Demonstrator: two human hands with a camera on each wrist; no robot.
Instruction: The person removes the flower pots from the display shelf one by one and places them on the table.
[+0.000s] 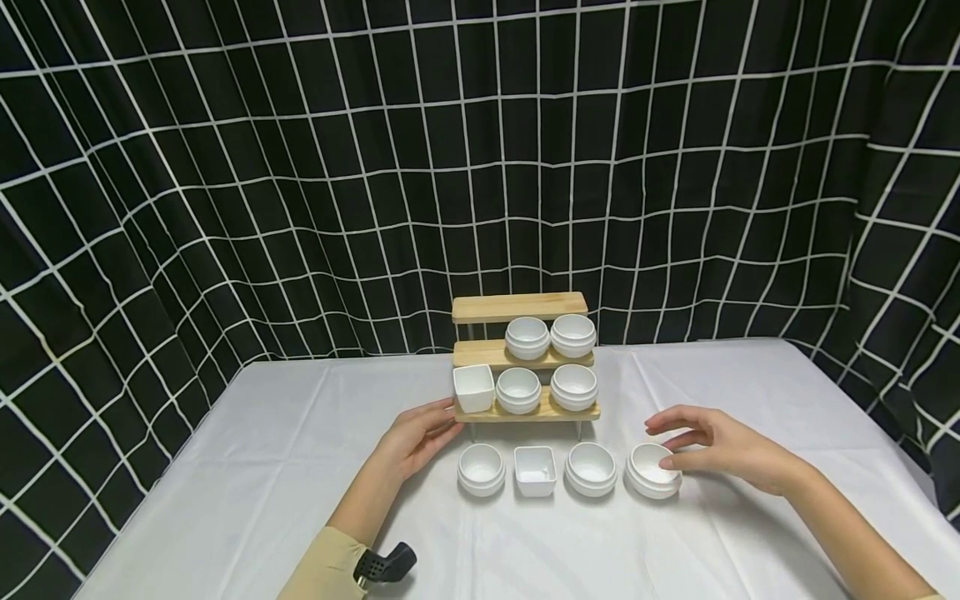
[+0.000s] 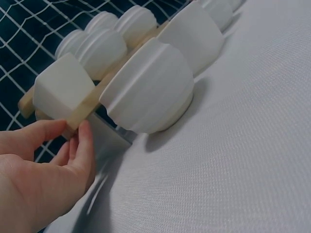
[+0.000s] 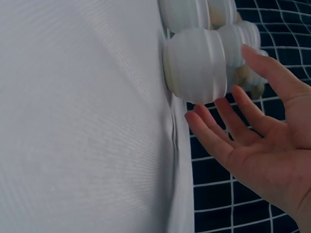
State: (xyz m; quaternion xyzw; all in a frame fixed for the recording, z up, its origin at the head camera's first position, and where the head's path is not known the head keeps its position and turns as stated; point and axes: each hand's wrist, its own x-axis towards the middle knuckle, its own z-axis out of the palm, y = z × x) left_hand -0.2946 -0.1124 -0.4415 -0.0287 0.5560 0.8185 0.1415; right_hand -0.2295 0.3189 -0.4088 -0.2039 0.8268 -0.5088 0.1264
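The person's left hand lay on the white tablecloth with its fingers straight, the fingertips against the left end of the lowest board of a three-tier wooden rack. The left wrist view showed what the head view could not: the fingertips touched the underside of that board's corner, just below a square white dish standing on it, and nothing was gripped.

The right hand was spread open, fingers relaxed, beside a ribbed round white bowl, the one at the right end of a row of four on the cloth. From the head camera the thumb seemed to rest at the bowl's rim; the right wrist view showed the bowl from the side, with the fingers extended just past its wall, close to it, and whether they touched could not be told.

Between the two hands sat the others in the row: a round bowl nearest the left hand, a square dish, then another round bowl. Beyond the hands, the lowest tier held two round bowls beside the square dish, the middle tier two more. A black-and-white checked curtain hung behind.
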